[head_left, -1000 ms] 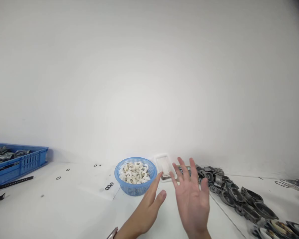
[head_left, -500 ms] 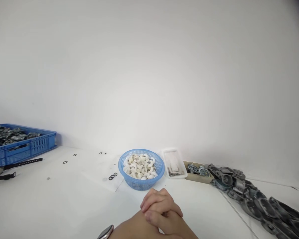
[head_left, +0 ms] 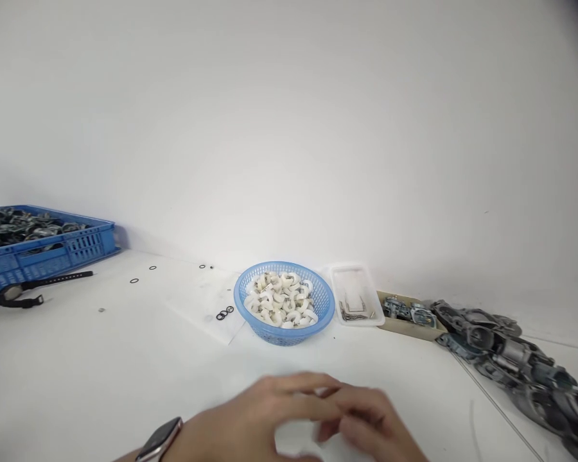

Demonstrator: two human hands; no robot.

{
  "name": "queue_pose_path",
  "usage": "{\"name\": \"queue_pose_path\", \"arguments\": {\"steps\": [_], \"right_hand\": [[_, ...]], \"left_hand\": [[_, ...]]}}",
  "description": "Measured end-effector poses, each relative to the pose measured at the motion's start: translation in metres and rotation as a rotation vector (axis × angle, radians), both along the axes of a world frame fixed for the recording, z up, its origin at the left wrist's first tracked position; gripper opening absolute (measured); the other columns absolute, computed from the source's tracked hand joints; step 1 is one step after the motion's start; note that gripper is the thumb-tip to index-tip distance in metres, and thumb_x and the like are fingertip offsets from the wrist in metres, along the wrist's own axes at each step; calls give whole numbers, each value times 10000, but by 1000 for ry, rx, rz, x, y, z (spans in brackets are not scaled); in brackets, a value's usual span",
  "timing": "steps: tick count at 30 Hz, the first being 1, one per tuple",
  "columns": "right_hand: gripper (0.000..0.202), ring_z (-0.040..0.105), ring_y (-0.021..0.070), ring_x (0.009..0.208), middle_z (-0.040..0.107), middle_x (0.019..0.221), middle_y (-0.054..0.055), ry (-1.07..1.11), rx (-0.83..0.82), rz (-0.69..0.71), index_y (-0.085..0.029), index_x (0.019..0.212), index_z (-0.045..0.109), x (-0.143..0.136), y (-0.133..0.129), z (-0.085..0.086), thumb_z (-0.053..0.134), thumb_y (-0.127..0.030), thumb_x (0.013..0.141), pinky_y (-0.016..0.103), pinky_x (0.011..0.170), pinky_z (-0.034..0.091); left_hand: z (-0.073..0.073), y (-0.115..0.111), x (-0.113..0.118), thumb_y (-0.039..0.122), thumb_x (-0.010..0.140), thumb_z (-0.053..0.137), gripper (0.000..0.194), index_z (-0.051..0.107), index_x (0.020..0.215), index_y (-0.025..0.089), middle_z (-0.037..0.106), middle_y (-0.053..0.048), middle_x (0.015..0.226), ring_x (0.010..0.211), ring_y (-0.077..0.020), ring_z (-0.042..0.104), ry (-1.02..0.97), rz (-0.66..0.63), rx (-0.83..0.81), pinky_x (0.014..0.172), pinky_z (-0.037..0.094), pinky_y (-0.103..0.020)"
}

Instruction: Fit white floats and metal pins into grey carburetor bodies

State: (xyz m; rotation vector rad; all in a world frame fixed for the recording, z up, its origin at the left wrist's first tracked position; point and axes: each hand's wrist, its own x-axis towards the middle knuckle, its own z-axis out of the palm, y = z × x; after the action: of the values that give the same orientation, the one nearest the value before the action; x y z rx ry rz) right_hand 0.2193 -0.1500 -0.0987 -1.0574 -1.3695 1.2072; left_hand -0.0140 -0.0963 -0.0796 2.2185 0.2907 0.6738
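My left hand (head_left: 264, 414), with a smartwatch (head_left: 161, 438) on its wrist, is held over the near part of the white table. Its fingers stretch out to the right, with the thumb apart from them. Facing it, my right hand (head_left: 370, 417) has loosely bent, partly spread fingers that are blurred. The fingertips of both hands meet or overlap, and I see nothing held in either. Just beyond the hands stands a blue plastic basket (head_left: 282, 337) full of white curved plastic pieces (head_left: 282, 298).
Right of the basket are a white tray (head_left: 354, 282) with thin metal pins, a cardboard box (head_left: 409, 327) of metal parts and a pile of grey metal castings (head_left: 515, 359). At left are a blue crate (head_left: 89, 247) of parts, a black-strapped wristwatch (head_left: 14, 294) and black rings (head_left: 225, 313).
My clasped hands have come apart, the left spreading leftward and the right moving right, fingertips still close. The camera view has tilted down slightly, so the table's things appear higher.
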Motion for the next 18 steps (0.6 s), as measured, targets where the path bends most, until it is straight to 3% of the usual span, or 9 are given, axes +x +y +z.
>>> {"name": "queue_pose_path", "arguments": {"steps": [1,3,5,8,11,15,18], "right_hand": [[378,673,263,574,718,593,80,72,-53,-11,-245,708,817,10,6,-4,755,-607,795,454,697,602],[433,533,161,463,587,474,24,272,-125,-132,-196,648,762,25,20,-11,724,-584,839,354,617,562],[411,416,111,443,510,468,-16,412,-165,-268,-185,622,721,33,30,-16,768,-548,809,301,563,516],[429,386,109,469,486,482,-23,388,-218,-325,-179,606,693,34,36,-23,789,-555,790,277,531,459],[452,408,128,515,460,472,-22,249,-237,-290,-171,626,701,30,35,-26,777,-579,803,287,571,451],[423,342,138,522,361,458,-52,171,-200,-287,-179,721,736,28,32,-23,759,-590,819,316,581,448],[422,367,149,528,380,471,-40,168,-196,-289,-187,719,736,28,30,-20,737,-594,834,328,579,448]], "left_hand": [[-7,7,-3,293,927,673,382,657,1307,258,689,-75,1264,1079,-230,665,-25,134,-1,1024,494,-330],[-22,22,-10,281,944,626,179,709,1086,212,732,-53,987,885,-190,663,-32,369,2,873,514,-300],[-37,37,-15,301,963,579,193,679,850,182,648,-19,761,725,-154,582,66,455,2,725,469,-271],[-51,53,-18,334,968,575,260,657,776,179,438,51,557,542,-104,392,231,442,-76,553,336,-243],[-55,60,-20,359,977,571,278,666,788,179,347,69,527,510,-93,305,295,413,-131,500,236,-248],[-49,59,-25,403,933,651,215,697,925,193,474,61,597,545,-95,421,364,334,-198,533,321,-228],[-41,56,-30,325,827,758,260,718,1068,234,654,13,836,714,-136,596,433,198,-221,623,442,-223]]}}
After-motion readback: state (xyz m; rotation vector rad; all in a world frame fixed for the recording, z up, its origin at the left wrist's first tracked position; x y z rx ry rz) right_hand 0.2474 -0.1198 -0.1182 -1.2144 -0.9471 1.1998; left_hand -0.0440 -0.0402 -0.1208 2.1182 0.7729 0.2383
